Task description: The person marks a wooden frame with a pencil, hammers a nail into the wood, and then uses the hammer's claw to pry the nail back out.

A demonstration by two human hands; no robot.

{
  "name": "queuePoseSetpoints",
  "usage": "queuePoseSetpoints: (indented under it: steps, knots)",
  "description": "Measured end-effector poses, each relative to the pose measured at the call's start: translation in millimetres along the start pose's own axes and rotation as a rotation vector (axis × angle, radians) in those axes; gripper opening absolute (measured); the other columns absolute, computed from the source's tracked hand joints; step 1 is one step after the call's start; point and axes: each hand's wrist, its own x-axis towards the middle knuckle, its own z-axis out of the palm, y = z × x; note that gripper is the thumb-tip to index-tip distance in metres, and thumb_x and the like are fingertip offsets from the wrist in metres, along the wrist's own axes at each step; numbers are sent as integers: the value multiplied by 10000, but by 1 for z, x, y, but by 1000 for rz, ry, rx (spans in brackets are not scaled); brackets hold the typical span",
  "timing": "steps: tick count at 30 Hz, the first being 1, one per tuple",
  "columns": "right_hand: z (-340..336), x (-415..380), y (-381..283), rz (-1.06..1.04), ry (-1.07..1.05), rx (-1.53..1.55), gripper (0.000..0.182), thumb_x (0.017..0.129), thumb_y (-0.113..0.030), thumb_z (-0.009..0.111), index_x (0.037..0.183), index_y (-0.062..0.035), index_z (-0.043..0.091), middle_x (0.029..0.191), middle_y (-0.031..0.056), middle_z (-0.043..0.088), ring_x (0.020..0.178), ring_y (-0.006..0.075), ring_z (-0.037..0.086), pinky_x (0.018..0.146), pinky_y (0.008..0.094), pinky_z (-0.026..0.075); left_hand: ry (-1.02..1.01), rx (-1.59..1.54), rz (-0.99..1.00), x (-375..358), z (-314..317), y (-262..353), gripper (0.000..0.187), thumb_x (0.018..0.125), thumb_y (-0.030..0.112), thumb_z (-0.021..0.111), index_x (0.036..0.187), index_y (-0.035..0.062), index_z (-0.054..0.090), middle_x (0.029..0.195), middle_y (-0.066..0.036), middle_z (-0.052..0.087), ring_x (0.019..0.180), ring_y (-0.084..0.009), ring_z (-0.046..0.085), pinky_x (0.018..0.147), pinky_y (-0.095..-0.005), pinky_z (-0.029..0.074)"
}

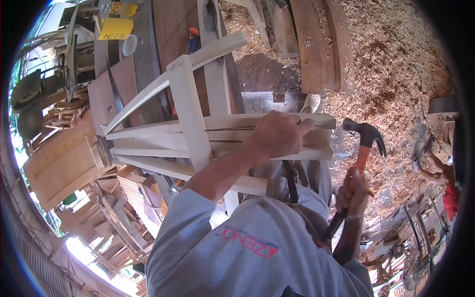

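My right hand [353, 192] grips the handle of a claw hammer [363, 143]. The black hammer head is raised just beyond the right ends of the pale wooden rails and apart from them. My left hand [282, 133], its fingers curled, lies over the upper wooden rail [227, 122] near that end; whether a small thing is between the fingers is hidden. The rails belong to a pale wooden frame with a crosspiece [189, 111] and a slanting bar [143, 101]. A small pointed thing sticks out beside my right hand, too small to name.
A workbench [173, 29] of dark boards carries an orange-handled tool [193, 39], a yellow container [116, 28] and a white lid [129, 45]. Planks [314, 44] lie on the shavings-covered floor [386, 64]. Wood is stacked at left. Another person in red [450, 200] is at right.
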Motion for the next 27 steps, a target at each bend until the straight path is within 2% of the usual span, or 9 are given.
queuePoseSetpoints:
  steps: [3, 5, 7, 13, 15, 19, 22, 25, 27]
  knots:
    - [-15, 7, -22, -80, 150, 126, 255, 1022, -321, 438, 855, -131, 476, 490, -55, 273, 324, 57, 305, 234, 253, 299, -20, -28, -19, 0, -1, 0, 173, 706, 73, 649, 868, 130, 670, 643, -57, 642, 546, -253, 642, 475, -383, 510]
    - [-17, 13, -11, -155, 102, 158, 302, 1019, -396, 451, 931, -113, 504, 501, -64, 272, 312, 46, 272, 225, 232, 289, -32, -19, -35, -1, 0, 1, 177, 706, 73, 648, 872, 130, 670, 643, -58, 641, 548, -254, 643, 479, -384, 511]
    - [-1, 1, 11, 70, -2, -115, 310, 1017, -402, 451, 913, -113, 494, 494, -67, 279, 309, 50, 277, 224, 236, 290, -46, 2, -23, 2, -2, -1, 181, 705, 73, 647, 876, 129, 669, 642, -58, 640, 551, -254, 643, 483, -386, 511]
    - [-40, 25, 2, -118, 63, 175, 291, 1015, -375, 464, 915, -104, 497, 501, -40, 298, 320, 86, 324, 243, 257, 290, -65, 10, -27, -2, -5, 2, 208, 713, 73, 645, 911, 129, 672, 640, -59, 639, 567, -252, 651, 492, -392, 508]
    - [-64, 45, 64, -323, 308, -369, 298, 1020, -378, 457, 905, -105, 494, 510, -47, 300, 320, 78, 313, 245, 244, 294, -50, -10, -40, -2, -3, 3, 200, 720, 69, 638, 908, 127, 675, 650, -60, 647, 571, -254, 654, 489, -393, 504]
    - [-9, 5, -13, -47, 14, 49, 305, 1024, -373, 450, 872, -111, 483, 504, -46, 305, 315, 74, 310, 242, 248, 304, -21, 0, -35, -5, -6, 1, 183, 735, 70, 633, 907, 122, 670, 659, -63, 654, 570, -257, 655, 480, -396, 497]
    - [-41, 9, -24, -111, 55, 95, 294, 1033, -383, 439, 911, -120, 487, 502, -47, 297, 312, 66, 302, 235, 250, 305, -82, -12, -109, 2, -8, 4, 177, 748, 59, 629, 910, 119, 667, 644, -66, 653, 580, -279, 656, 518, -416, 508]
    - [-38, 4, -21, -158, 43, 84, 305, 1040, -391, 429, 906, -122, 484, 497, -48, 294, 308, 69, 298, 235, 255, 302, -144, -42, -123, -2, -18, 7, 241, 792, 131, 671, 1032, 107, 669, 818, -103, 683, 714, -300, 680, 637, -427, 540]
    - [-28, -1, -15, -107, 37, 16, 296, 1044, -366, 429, 879, -125, 477, 492, -47, 289, 305, 75, 294, 237, 259, 297, 79, -119, -134, -4, -30, 17, 393, 845, 234, 693, 1207, 101, 617, 1096, -149, 633, 996, -327, 642, 853, -443, 518]
